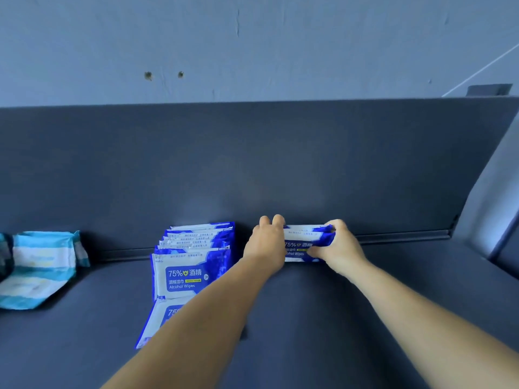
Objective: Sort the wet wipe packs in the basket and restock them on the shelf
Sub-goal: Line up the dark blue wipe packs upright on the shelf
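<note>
Wet wipe packs, sorted by kind, along the shelf [309, 318] from nine o'clock toward three. At far left, near nine o'clock: teal-striped packs [42, 265], lying flat, well apart from the rest. Next, left of centre: a row of blue alcohol wipe packs [193, 248], standing on edge one behind another, long axis left-right, rearmost near the back panel [252, 164]; one more blue pack [165, 315] flat in front of the row, partly hidden under the left forearm. Then the left hand [265, 245], just right of that row, fingers curled over the left end of a small bunch of blue packs [303, 242]. Same bunch upright, close to the back panel, long axis left-right, held between both hands. Right hand [337, 245] at its three o'clock end, fingers and thumb pinching that end. Both hands equally near, one on each short end. Judged next: seat the bunch as a second row, or slide it toward nine o'clock against the first; room on either side. Basket out of view.
</note>
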Demonstrator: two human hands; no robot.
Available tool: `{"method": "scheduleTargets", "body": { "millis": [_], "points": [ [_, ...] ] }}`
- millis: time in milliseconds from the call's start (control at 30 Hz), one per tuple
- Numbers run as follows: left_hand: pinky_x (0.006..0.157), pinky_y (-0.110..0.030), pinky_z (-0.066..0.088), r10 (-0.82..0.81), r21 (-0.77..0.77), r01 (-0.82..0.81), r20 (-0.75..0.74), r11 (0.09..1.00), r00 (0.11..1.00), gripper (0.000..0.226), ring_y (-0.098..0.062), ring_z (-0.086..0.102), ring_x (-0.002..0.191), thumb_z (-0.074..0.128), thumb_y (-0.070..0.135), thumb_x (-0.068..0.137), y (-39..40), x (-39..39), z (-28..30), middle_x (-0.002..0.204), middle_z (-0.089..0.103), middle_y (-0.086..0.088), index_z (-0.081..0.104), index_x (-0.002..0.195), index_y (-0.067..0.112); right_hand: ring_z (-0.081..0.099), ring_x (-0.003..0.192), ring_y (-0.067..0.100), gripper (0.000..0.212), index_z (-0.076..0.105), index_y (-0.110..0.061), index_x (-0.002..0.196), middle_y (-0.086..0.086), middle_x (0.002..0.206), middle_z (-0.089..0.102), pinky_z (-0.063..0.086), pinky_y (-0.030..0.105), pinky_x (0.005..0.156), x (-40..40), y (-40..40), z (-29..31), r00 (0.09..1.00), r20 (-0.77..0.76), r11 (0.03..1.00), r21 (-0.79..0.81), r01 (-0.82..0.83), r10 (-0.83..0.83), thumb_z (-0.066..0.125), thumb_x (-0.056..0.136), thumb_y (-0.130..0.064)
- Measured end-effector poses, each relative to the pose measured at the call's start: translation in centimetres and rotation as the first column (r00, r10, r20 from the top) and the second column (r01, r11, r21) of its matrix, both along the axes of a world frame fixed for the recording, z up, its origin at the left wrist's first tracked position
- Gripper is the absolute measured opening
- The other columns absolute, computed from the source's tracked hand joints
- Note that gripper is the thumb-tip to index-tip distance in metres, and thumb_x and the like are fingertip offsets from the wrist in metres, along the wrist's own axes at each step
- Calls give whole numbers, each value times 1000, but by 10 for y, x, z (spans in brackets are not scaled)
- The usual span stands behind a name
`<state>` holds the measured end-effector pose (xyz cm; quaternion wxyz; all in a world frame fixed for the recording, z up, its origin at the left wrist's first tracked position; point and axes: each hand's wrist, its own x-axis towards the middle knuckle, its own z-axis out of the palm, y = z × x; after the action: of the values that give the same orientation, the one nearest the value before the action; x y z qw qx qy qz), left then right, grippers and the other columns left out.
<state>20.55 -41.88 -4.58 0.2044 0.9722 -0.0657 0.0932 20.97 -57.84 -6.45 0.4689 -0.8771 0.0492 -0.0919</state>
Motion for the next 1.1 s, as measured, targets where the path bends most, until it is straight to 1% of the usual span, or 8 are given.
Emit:
{"method": "scheduleTargets", "body": {
  "millis": [100, 267, 367, 433, 500, 700, 933, 1100],
  "points": [
    [86, -35, 46, 37, -59, -37, -2, 998, 999, 55, -26, 45, 113, 63, 12, 88, -2, 7, -10, 125, 38, -7, 35, 134, 21, 58, 84, 21, 55, 43, -15, 112, 0, 100, 60, 39, 27, 57, 12, 2, -8, 999, -21, 999, 7, 50, -50, 80, 72, -20],
    [89, -33, 45, 176, -209, -160, 59, 965, 983, 79, -24, 45, 117, 72, 14, 83, -10, 9, -18, 130, 31, -5, 19, 142, 17, 54, 82, 20, 42, 50, -12, 106, 0, 97, 60, 38, 27, 66, 26, 3, -14, 995, 2, 993, -50, 102, -102, 77, 77, -26],
    [94, -33, 43, 283, -333, -298, -96, 895, 954, 61, -27, 49, 120, 73, 15, 82, -13, 10, -26, 130, 43, -10, 32, 128, 8, 55, 83, 20, 39, 53, -11, 103, 2, 99, 62, 40, 28, 66, 29, 3, -16, 995, 1, 986, -138, 94, -95, 74, 78, -31],
    [92, -34, 44, 284, -304, -319, -157, 898, 946, 43, -29, 52, 116, 67, 15, 86, -14, 9, -30, 126, 52, -12, 40, 117, 7, 57, 85, 22, 38, 53, -10, 103, 3, 100, 64, 41, 28, 66, 31, 3, -17, 995, -17, 979, -180, 91, -96, 73, 80, -32],
    [89, -32, 43, 278, -270, -312, -156, 911, 948, 35, -29, 53, 115, 62, 16, 89, -16, 10, -29, 124, 55, -12, 42, 115, 7, 58, 86, 22, 36, 54, -9, 102, 4, 101, 65, 41, 28, 66, 32, 1, -15, 995, -24, 974, -208, 89, -96, 71, 81, -32],
    [90, -32, 40, 273, -249, -308, -167, 918, 947, 38, -29, 50, 119, 63, 21, 90, -17, 13, -23, 127, 53, -12, 42, 118, 5, 54, 83, 19, 31, 56, -10, 103, 3, 101, 64, 39, 28, 66, 32, -7, -11, 998, -32, 959, -280, 42, -53, 67, 85, -33],
    [89, -32, 41, 268, -264, -311, -186, 913, 945, 37, -29, 51, 118, 62, 20, 91, -14, 11, -20, 127, 53, -13, 43, 119, 4, 59, 91, 25, 29, 57, -8, 96, 6, 101, 66, 42, 29, 68, 32, -1, -14, 997, 0, 960, -270, 76, -79, 65, 85, -33],
    [89, -33, 42, 264, -268, -309, -191, 913, 945, 41, -30, 50, 118, 64, 22, 90, -11, 10, -18, 127, 52, -14, 42, 120, 3, 56, 86, 21, 30, 57, -9, 98, 5, 101, 66, 41, 29, 67, 32, -2, -13, 996, -11, 960, -269, 77, -83, 66, 85, -34]
  ]
}}
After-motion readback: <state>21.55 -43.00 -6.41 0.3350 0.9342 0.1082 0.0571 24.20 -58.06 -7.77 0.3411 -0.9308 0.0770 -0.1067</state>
